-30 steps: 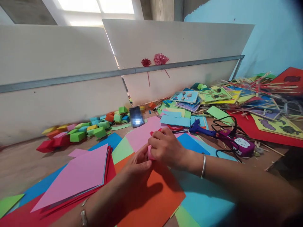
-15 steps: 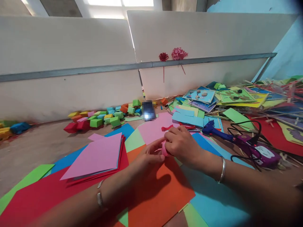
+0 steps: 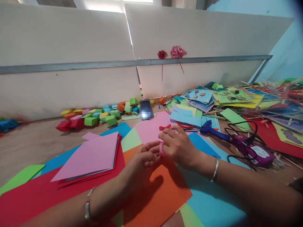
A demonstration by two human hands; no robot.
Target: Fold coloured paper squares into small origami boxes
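Above an orange sheet (image 3: 163,192), my two hands meet at a small curved pink paper strip (image 3: 161,149). My right hand (image 3: 178,145) pinches the strip from the right, its fingers bent over and covering most of it. My left hand (image 3: 147,156) is curled at the strip's left edge, fingertips against it and thumb drawn in toward the fingers. Just beyond the hands lie red-handled scissors (image 3: 185,126), partly hidden by my right fingers. A folded stack with a pink sheet (image 3: 92,154) on top rests left of my hands, on red paper (image 3: 26,201).
A blue glue gun (image 3: 214,130) and a purple box (image 3: 255,154) with a black cable lie right. Several paper cubes (image 3: 91,119) line the back left. Framed pictures (image 3: 197,95) and sticks pile up back right. Two paper flowers (image 3: 178,52) hang on the board's rail.
My left thumb has pulled back from the pink strip and the left fingers have curled more. My right hand stays on the strip. The view has shifted slightly.
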